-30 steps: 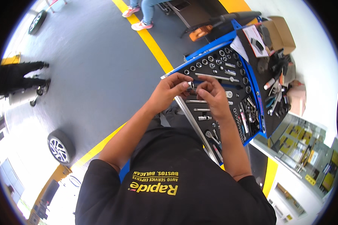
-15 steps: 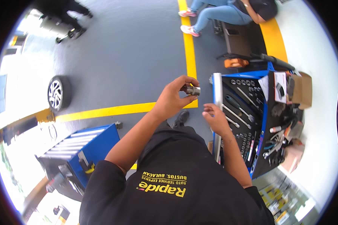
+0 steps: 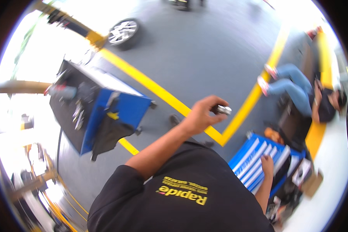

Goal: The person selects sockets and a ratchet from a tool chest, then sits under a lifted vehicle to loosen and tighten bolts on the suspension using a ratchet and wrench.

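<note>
My left hand [image 3: 203, 116] is closed round a shiny metal socket [image 3: 224, 110], held out over the floor with fingers and thumb at its sides. On my right stands a blue tool cabinet [image 3: 241, 164] whose drawer fronts carry pale strips. My right hand [image 3: 267, 164] is over the drawer fronts, by the cabinet's edge. It is small and smeared by motion, so I cannot make out whether its fingers grip or touch anything.
A second blue tool cart [image 3: 121, 110] with a dark top stands at my left. Beyond it lies a wheel [image 3: 124, 33]. Yellow lines [image 3: 154, 87] cross the grey floor. A person in jeans [image 3: 294, 79] sits at far right, near an open cardboard box [image 3: 312, 185].
My view has turned left. The cabinet drawer of tools that stood open is now shut. My left hand still holds the socket; my right hand has moved back over the drawer fronts.
</note>
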{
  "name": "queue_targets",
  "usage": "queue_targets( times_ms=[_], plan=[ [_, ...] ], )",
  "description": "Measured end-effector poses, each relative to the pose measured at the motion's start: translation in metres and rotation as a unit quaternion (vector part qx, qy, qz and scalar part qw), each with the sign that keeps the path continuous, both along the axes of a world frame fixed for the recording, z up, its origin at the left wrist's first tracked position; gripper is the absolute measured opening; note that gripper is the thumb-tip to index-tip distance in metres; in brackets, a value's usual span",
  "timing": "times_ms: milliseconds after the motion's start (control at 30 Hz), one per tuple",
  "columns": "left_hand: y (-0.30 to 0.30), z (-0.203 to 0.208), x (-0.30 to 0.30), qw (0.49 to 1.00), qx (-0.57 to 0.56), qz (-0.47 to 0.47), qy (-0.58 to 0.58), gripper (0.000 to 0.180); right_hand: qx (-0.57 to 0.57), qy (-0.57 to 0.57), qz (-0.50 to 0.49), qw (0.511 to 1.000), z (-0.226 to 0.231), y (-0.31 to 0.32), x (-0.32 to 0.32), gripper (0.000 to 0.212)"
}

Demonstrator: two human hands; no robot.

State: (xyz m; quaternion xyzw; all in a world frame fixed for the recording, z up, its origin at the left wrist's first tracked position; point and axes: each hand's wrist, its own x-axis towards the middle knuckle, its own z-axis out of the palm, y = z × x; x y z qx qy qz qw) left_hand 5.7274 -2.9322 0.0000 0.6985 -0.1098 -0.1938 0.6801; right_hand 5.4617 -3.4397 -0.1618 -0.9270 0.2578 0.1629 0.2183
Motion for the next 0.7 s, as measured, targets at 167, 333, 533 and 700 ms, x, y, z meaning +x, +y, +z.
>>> queue_targets(
  times_ms=[167,333,533,700],
  plan=[
    [0.124,0.009,0.005,0.995,0.058,0.074,-0.027,0.032,0.230,0.027,0.033,0.972,-0.018,0.134,0.149,0.037],
    [0.255,0.006,-0.026,0.981,0.072,0.167,0.061,0.033,0.235,0.025,0.305,0.923,0.010,0.412,0.358,0.041],
    [0.335,-0.005,-0.076,0.919,0.042,0.372,0.123,0.044,0.359,0.049,0.483,0.797,0.066,0.734,0.486,0.042],
    [0.336,-0.029,-0.091,0.852,-0.036,0.516,0.081,0.048,0.497,0.308,0.360,0.727,-0.011,0.944,0.537,0.043]
  ],
)
